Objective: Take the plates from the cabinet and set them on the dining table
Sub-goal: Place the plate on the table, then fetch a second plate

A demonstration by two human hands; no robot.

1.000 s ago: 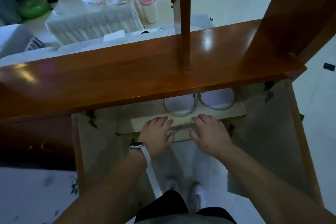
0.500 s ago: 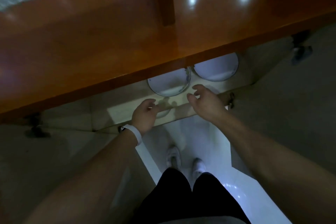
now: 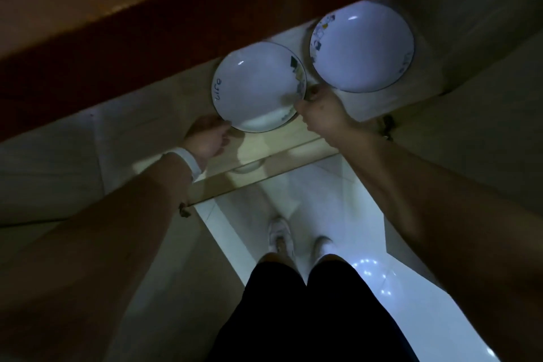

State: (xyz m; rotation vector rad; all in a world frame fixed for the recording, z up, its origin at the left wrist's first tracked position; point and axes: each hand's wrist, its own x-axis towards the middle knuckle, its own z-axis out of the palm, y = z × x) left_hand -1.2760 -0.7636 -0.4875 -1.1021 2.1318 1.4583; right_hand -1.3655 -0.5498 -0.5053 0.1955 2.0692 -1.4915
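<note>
1. Shows dark wooden cabinet top (image 3: 147, 23) across far left, overhanging the pale cabinet shelf (image 3: 279, 144) below.
2. Reaches in w/ left hand (image 3: 205, 138), white wristband (image 3: 191, 160) on wrist. Curls fingers tight onto near-left rim of left plate (image 3: 258, 85).
3. Has left plate on the shelf, centre-left, far edge right at the overhang. White w/ thin dark rim line, small blue marks on left side, coloured pattern on right side. Can't tell if lifted or lying flat.
4. Grips near-right rim of same plate w/ right hand (image 3: 318, 114). Fingers curled in, tips hidden behind knuckles.
5. Shows right plate (image 3: 361, 45) farther back & to the right on the shelf, just beside left plate. Neither hand holds it, though right hand sits just near of it. Can't tell whether the two rims touch.
6. Near centre: white shoes (image 3: 280, 233) on glossy pale floor (image 3: 338, 185).
</note>
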